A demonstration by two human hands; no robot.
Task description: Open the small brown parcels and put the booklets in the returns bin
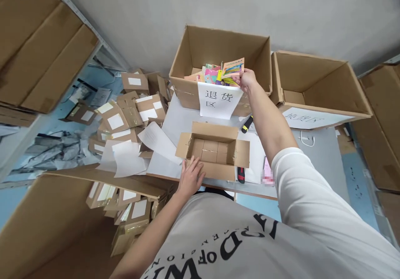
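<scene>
Right hand (246, 80): extended over the front rim of the large open carton (200, 46) at the far edge of the bench (175, 120); grip closed, fingers pinching a small booklet (233, 67) with a coloured cover, held above the mixed colourful items (211, 75) lying inside that carton; a white sheet with printed characters (218, 99) hangs from the carton's front wall.

Left hand (190, 177): flat, fingers spread, holding nothing; palm pressed on the near left corner of the small open box (212, 150), which stands mid-bench with flaps out and shows a bare bottom.

Beside the small box: loose white papers (156, 141) to its left; a yellow-and-black marker (246, 124) beyond it on the right; a red-and-black tool (241, 174) at its near right corner.

Second large carton (318, 87): right of the first, open, labelled.

Heap of small labelled parcels (131, 112): left of the bench.
</scene>
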